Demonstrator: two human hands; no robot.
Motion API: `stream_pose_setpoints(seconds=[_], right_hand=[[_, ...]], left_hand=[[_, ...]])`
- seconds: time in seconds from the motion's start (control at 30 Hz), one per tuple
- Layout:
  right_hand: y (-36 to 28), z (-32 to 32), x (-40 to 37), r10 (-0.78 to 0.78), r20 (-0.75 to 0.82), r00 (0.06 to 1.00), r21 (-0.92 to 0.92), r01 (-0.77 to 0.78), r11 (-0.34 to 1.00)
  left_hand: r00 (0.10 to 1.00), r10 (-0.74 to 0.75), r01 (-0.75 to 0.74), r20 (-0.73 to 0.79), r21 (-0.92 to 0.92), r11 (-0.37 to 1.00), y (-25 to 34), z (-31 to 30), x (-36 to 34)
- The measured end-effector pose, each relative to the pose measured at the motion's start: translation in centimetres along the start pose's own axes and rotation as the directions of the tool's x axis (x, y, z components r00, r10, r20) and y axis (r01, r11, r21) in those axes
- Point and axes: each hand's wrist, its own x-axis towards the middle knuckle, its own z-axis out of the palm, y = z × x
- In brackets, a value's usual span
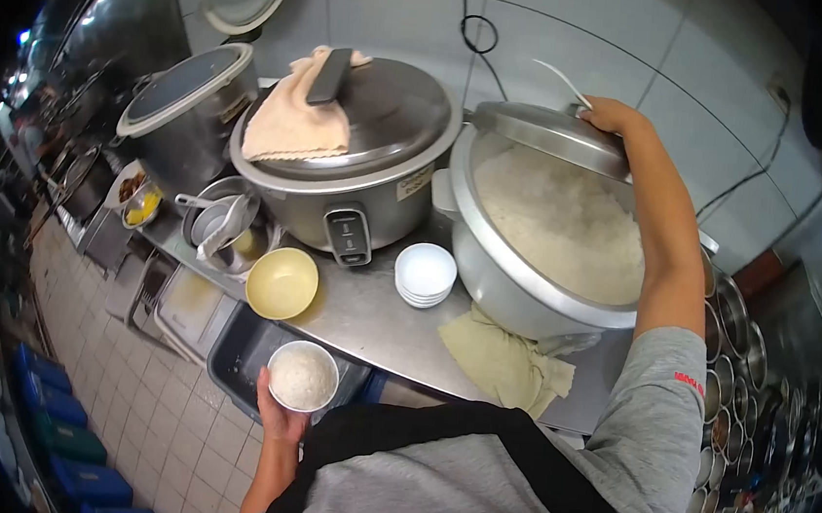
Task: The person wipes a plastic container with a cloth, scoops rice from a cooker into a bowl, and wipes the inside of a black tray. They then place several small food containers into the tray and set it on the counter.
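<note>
Low in front of me, my left hand (282, 409) is closed round the side of a white bowl (299, 405) heaped with cooked rice (304, 375). With my arm stretched out to the far right, my right hand (607, 115) grips the top of a metal lid (549, 137). The lid is tilted over the back of a large rice cooker (489, 263) filled with steaming white rice (570, 222). From the right hand juts a thin white curved piece (563, 80); I cannot make out whether it is a rice paddle. Most of the right fingers are hidden.
A closed rice cooker (319, 190) carries a pink cloth (301, 120). On the steel counter (359, 296) stand stacked white bowls (425, 273), a yellow bowl (282, 284) and a greenish cloth (509, 363). A dark tub (241, 354) sits below; several metal containers (727, 382) are at right.
</note>
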Motion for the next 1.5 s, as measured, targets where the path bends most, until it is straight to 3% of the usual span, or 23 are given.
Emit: stream_pose_setpoints(seconds=[0.1, 0.13, 0.2, 0.3, 0.4, 0.6, 0.9, 1.0, 1.13, 1.17, 1.23, 1.33, 1.4, 1.43, 1.47, 1.5], right_hand=[[0.0, -0.3, 0.2, 0.056, 0.171, 0.984, 0.019, -0.061, 0.998], [-0.1, 0.2, -0.6, 0.045, 0.085, 0.995, 0.041, -0.049, 0.998], [-0.8, 1.1, -3.1, 0.027, -0.103, 0.994, 0.079, -0.019, 0.997], [-3.3, 1.6, -6.9, 0.106, -0.23, 0.967, -0.021, -0.114, 0.993], [-6.2, 1.1, -11.1, 0.22, -0.259, 0.941, -0.011, -0.231, 0.973], [-8.1, 2.4, -15.4, 0.214, -0.33, 0.919, -0.078, -0.253, 0.964], [-9.4, 2.0, -14.4, 0.293, -0.319, 0.902, -0.12, -0.345, 0.931], [-9.5, 2.6, -13.6, 0.326, -0.326, 0.888, -0.184, -0.398, 0.899], [-6.8, 4.5, -13.1, 0.276, -0.328, 0.903, -0.233, -0.36, 0.903], [-7.5, 4.0, -13.0, 0.256, -0.288, 0.923, -0.265, -0.333, 0.905], [-13.7, 2.4, -14.6, 0.323, -0.43, 0.843, -0.264, -0.46, 0.848], [-21.9, 1.7, -14.3, -0.063, -0.621, 0.781, -0.244, -0.116, 0.963], [-28.5, 3.0, -13.1, -0.189, -0.573, 0.798, -0.145, 0.128, 0.981], [-32.0, 4.0, -11.7, -0.174, -0.451, 0.875, -0.114, 0.137, 0.984], [-38.8, 2.1, -12.8, -0.149, -0.226, 0.963, 0.079, 0.171, 0.982], [-41.9, 3.2, -11.5, -0.266, -0.19, 0.945, 0.178, 0.3, 0.937]], left_hand=[[0.995, 0.044, -0.049, -0.09, -0.049, 0.998, -0.7, 0.4, -1.0], [0.985, 0.026, -0.049, -0.168, -0.132, 0.99, -1.0, 1.3, -0.6], [0.997, 0.008, -0.017, -0.079, -0.106, 0.994, -1.2, 1.2, 0.2], [1.0, -0.001, -0.001, -0.029, -0.067, 0.998, -1.4, 3.6, 0.2], [1.0, 0.001, -0.001, -0.01, -0.069, 0.998, -2.2, 4.1, -0.1], [0.999, -0.035, 0.037, 0.038, -0.072, 0.997, -3.7, 5.0, -2.6], [0.996, 0.069, -0.066, 0.061, -0.059, 0.996, -2.5, -1.4, -5.9], [0.982, 0.178, -0.183, -0.054, -0.102, 0.978, 0.1, -3.0, -7.3], [0.979, 0.158, -0.175, -0.132, -0.13, 0.976, 4.5, -7.4, -9.8], [0.974, 0.147, -0.168, -0.173, -0.115, 0.979, 5.6, -8.3, -10.6], [0.956, 0.158, -0.186, -0.248, -0.096, 0.978, 7.6, -9.2, -11.8], [0.934, 0.211, -0.248, -0.289, -0.097, 0.964, 10.1, -11.2, -14.0], [0.912, 0.257, -0.303, -0.319, -0.104, 0.947, 11.2, -12.4, -15.6], [0.897, 0.284, -0.337, -0.338, -0.11, 0.935, 11.5, -13.0, -16.4], [0.879, 0.314, -0.376, -0.359, -0.117, 0.919, 11.6, -13.6, -17.1], [0.859, 0.342, -0.411, -0.38, -0.116, 0.904, 11.6, -14.1, -17.8]])
